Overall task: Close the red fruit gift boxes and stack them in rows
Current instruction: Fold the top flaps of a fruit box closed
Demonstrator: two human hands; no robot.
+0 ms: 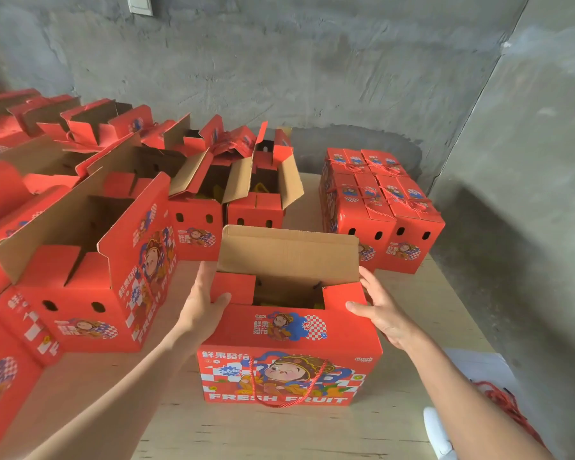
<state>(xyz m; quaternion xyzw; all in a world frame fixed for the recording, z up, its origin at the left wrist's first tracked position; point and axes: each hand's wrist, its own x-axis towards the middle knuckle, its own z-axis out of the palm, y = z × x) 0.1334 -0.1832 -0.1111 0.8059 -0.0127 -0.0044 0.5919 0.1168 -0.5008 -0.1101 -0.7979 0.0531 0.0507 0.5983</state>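
Observation:
A red fruit gift box [289,353] with a cartoon print and a red rope handle stands on the wooden platform in front of me. Its far flap [289,252] stands up and the near flap folds towards me. My left hand [203,303] holds the box's left end, thumb on the red top flap. My right hand [382,310] holds the right end, thumb on the near flap. Several closed red boxes [382,207] sit stacked in rows at the back right. Several open red boxes [90,260] fill the left side.
The pale wooden platform [279,433] carries all the boxes. Grey concrete walls [312,68] close in behind and on the right. A red rope bundle [502,403] and a white shoe [437,433] lie at the lower right on the floor.

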